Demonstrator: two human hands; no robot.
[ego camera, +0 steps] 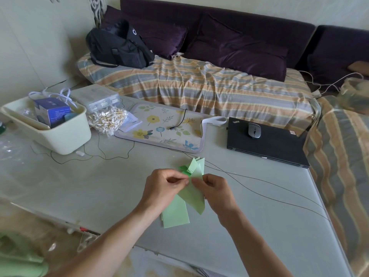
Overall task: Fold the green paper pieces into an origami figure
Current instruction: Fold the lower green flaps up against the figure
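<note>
Above the grey table [259, 226], left hand [163, 188], right hand [216, 191], both pinching green paper [192, 193]

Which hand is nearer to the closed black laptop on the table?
Right. The right hand pinches the green paper below and left of the laptop; the left hand, also pinching the paper, lies further left.

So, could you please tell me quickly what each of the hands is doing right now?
Left hand: pinching the folded light green paper piece.
Right hand: pinching the same paper piece.
</note>
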